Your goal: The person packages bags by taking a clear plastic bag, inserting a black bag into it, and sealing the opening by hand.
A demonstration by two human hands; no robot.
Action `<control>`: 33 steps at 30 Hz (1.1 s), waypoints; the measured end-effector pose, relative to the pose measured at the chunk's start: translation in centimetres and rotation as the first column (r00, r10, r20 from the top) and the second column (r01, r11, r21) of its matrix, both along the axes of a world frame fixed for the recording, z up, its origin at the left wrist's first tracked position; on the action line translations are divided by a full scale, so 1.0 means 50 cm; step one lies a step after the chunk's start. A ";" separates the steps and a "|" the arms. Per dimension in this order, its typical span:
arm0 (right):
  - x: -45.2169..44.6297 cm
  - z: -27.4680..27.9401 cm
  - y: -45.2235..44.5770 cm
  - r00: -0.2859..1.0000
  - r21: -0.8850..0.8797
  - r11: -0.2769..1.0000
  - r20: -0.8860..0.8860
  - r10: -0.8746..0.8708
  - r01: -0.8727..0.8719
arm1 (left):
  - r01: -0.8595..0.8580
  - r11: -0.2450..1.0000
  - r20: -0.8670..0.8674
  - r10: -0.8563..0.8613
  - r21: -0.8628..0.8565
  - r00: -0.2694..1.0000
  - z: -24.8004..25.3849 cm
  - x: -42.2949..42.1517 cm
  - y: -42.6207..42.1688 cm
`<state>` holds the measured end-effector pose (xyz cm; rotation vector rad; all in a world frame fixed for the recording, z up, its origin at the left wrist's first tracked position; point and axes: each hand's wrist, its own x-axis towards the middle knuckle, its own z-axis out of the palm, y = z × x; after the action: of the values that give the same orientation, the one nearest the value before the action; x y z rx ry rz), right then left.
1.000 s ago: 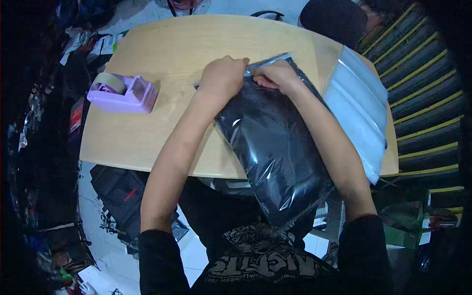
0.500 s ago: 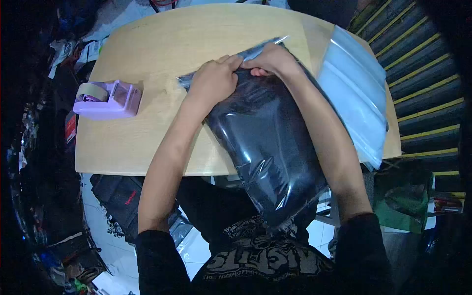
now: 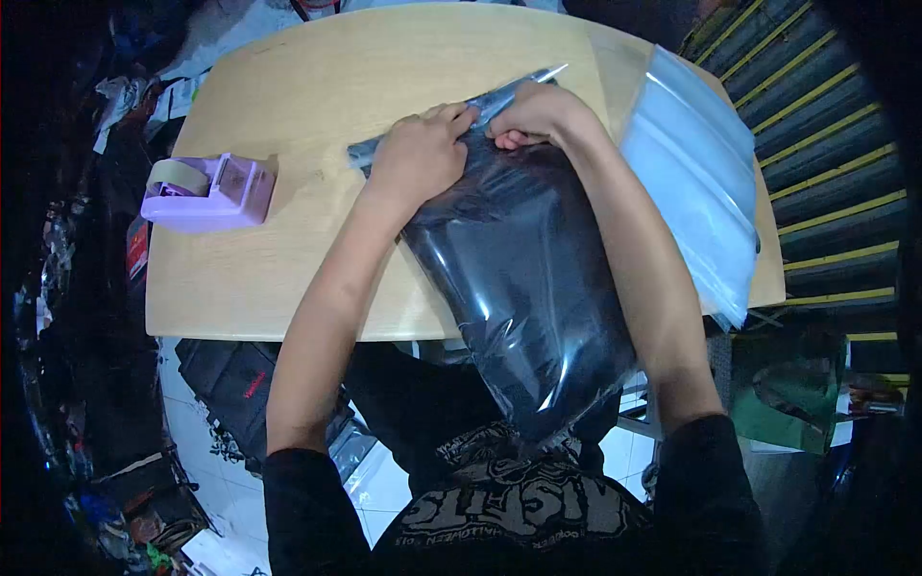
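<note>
A clear plastic bag (image 3: 509, 259) with a dark, folded, fabric-like item inside lies slanted on the table. Its lower end hangs over the front edge, against my shirt. At the bag's upper end, my left hand (image 3: 420, 158) bends its fingers over the folded strip of plastic. Close by on the right, my right hand (image 3: 536, 117) is closed, thumb and fingers gripping the same strip. The strip's pointed corner sticks out past my right hand. Both fingertips are partly hidden.
A purple tape dispenser (image 3: 209, 192) stands on the left of the wooden table (image 3: 307, 106). A stack of clear plastic bags (image 3: 691, 182) overhangs the right edge. Below are a black bag (image 3: 226, 384) on the left and a green bag (image 3: 788, 394) on the right.
The strip at the bag's upper end looks more folded over and narrower. My right hand has turned slightly, its wrist bending outward; my left hand stays almost in place.
</note>
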<state>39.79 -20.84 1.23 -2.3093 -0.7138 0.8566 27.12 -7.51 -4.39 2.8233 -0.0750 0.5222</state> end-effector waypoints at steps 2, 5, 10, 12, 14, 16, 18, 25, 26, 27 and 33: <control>0.002 0.004 -0.007 0.999 0.056 0.998 -0.034 0.003 -0.002 | -0.019 1.000 -0.036 0.019 -0.011 0.999 0.003 -0.001 -0.005; -0.013 0.010 -0.012 0.986 0.218 0.976 0.162 -0.040 0.003 | -0.035 0.999 -0.024 0.035 0.009 0.999 -0.002 0.000 -0.003; -0.017 -0.036 -0.012 0.383 0.049 0.922 0.917 0.110 -0.384 | -0.006 0.999 0.010 0.007 -0.053 1.000 -0.002 -0.004 -0.005; -0.030 -0.021 -0.015 0.434 -0.291 0.923 0.819 0.376 -0.251 | -0.003 0.999 0.045 0.005 -0.048 0.999 -0.007 -0.001 -0.002; -0.029 -0.020 -0.028 0.456 -0.289 0.893 0.780 0.428 -0.344 | -0.005 0.999 0.034 0.006 -0.037 0.999 0.001 -0.008 -0.007; -0.030 -0.006 -0.036 0.548 -0.307 0.886 0.700 0.457 -0.347 | -0.006 0.997 -0.012 0.005 -0.073 1.000 0.013 -0.016 -0.007; -0.023 -0.003 -0.048 0.584 -0.296 0.858 0.635 0.506 -0.420 | -0.005 0.996 -0.042 0.002 -0.086 0.999 0.015 -0.016 -0.009; -0.036 -0.048 -0.080 0.461 -0.295 0.840 0.729 0.506 -0.456 | -0.057 0.996 -0.026 0.055 -0.074 0.998 0.012 -0.019 -0.008; -0.037 -0.049 -0.079 0.466 -0.281 0.843 0.731 0.498 -0.460 | -0.063 0.995 -0.035 0.060 -0.077 0.998 0.018 -0.018 -0.011; -0.038 -0.050 -0.080 0.470 -0.269 0.845 0.733 0.491 -0.463 | -0.049 0.994 -0.060 0.043 -0.093 0.997 0.027 -0.019 -0.010; -0.030 -0.037 -0.075 0.495 -0.245 0.834 0.709 0.502 -0.495 | -0.028 0.990 -0.056 0.020 -0.141 0.998 0.016 -0.006 0.009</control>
<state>38.31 -24.60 -0.60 -2.4582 -1.8238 0.0156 26.80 -7.06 -3.57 2.7007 0.0067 0.4377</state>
